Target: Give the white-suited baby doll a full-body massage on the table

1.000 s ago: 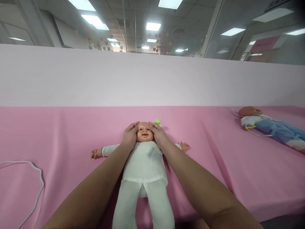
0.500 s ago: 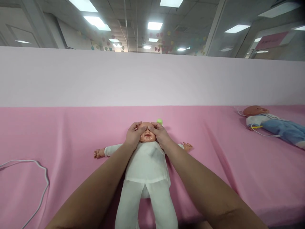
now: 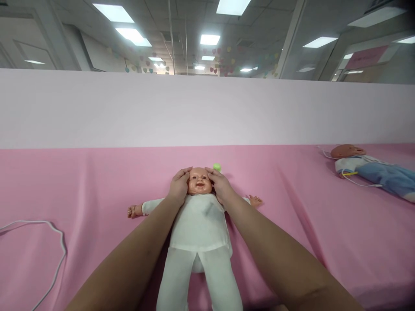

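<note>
Since I'm going left to right, first up is a thin whitish cord (image 3: pixel 35 222) that comes in from the left side and bends down toward the bottom, well apart from the hands. It lies on a smooth pink cloth (image 3: pixel 97 185) with soft folds, whose back edge meets a plain white low wall (image 3: pixel 207 112) running the full width.

Next is the left hand (image 3: pixel 179 186), cupped on one side of the head of a baby doll in a white cloth top and trousers (image 3: pixel 199 224). Its fingers lie close together, tips up by the temple. The doll's on its back, centre of the cloth, arms stretched out sideways, head near the back edge, with a strip of pink between it and the wall. The right hand (image 3: pixel 220 186) cups the other side, fingers also close together, fingertips by the temple. Just behind sits a small light-green object (image 3: pixel 217 166), partly hidden.

Further right, a broad stretch of pink separates all that from a second doll in blue and white clothes (image 3: pixel 379 168) with white tubing on it. The cloth's front edge shows lower right. As for writing, there's a pink sign (image 3: pixel 366 57) top right, too blurry to read.
</note>
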Demonstrator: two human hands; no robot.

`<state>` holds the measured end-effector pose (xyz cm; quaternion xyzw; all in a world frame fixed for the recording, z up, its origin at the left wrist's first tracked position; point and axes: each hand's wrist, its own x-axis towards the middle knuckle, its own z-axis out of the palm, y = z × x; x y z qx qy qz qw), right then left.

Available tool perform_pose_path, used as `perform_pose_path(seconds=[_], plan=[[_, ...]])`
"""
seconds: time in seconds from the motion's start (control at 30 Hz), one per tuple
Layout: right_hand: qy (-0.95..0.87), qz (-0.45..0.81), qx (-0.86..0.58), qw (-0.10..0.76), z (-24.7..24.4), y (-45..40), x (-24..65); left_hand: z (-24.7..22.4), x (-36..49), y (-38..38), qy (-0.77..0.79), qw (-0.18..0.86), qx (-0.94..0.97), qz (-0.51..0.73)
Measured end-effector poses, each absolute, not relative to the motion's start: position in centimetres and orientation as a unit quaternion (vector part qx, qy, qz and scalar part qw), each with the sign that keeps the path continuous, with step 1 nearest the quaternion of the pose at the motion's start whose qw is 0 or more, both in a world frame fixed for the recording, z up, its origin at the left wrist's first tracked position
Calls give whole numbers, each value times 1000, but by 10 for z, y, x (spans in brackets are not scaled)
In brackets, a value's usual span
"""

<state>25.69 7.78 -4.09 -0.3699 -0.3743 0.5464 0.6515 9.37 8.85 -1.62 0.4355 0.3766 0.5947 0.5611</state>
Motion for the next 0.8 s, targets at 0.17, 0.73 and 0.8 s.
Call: perform_pose_path(seconds=[0.17,0.73,0.8], plan=[[-400,545,-358,644,-40,76,257,-15,92,85,358,573,451,584],[-415,506,-398,643,-41,83,255,-12,93,86,383,554,456,581],[-413,505,-396,646,-42,83,256,-12,92,85,382,559,445,586]])
